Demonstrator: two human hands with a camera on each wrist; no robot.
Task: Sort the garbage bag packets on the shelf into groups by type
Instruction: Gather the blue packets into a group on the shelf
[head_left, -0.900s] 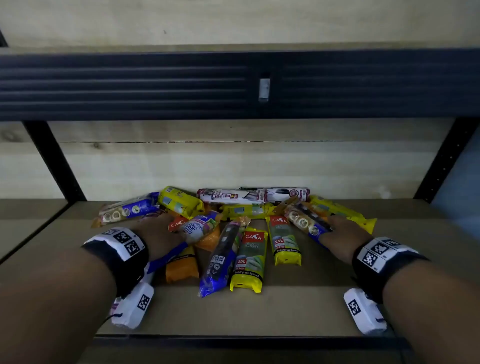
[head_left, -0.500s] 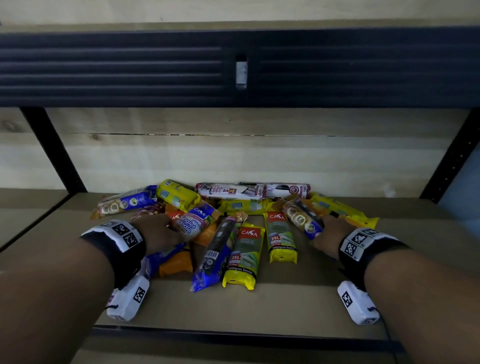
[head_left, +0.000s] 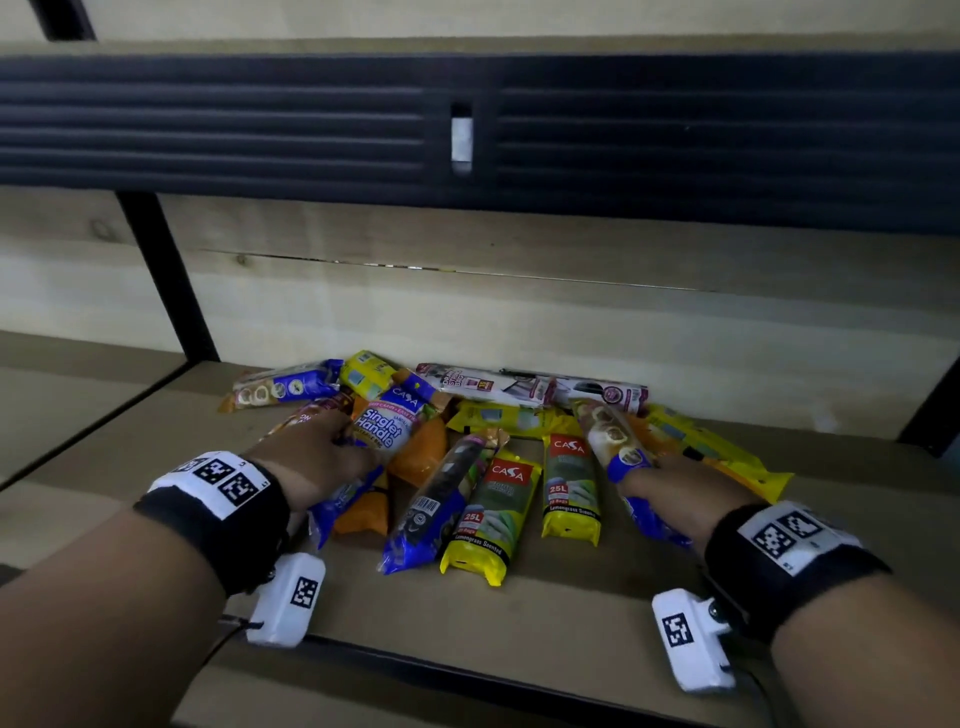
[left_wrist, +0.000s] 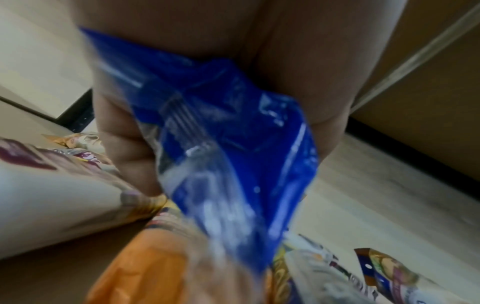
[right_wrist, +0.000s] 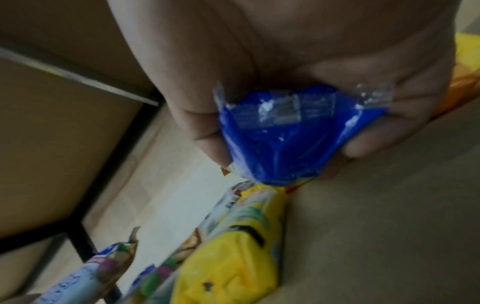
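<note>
Now both hands are in the pile of packets on the shelf. The left hand holds one blue packet, fingers wrapped round it. The right hand grips another blue packet by its end. Yellow packets lie flat between them.

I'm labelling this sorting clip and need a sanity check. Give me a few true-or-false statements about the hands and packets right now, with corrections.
1. The left hand holds a blue Singlet Handle packet. True.
2. The right hand rests flat on the bare shelf. False: it holds a blue packet by its sealed end.
3. Two yellow 25L packets lie side by side at the front. True.
4. The white packets lie nearest the shelf's front edge. False: they lie at the back.
</note>
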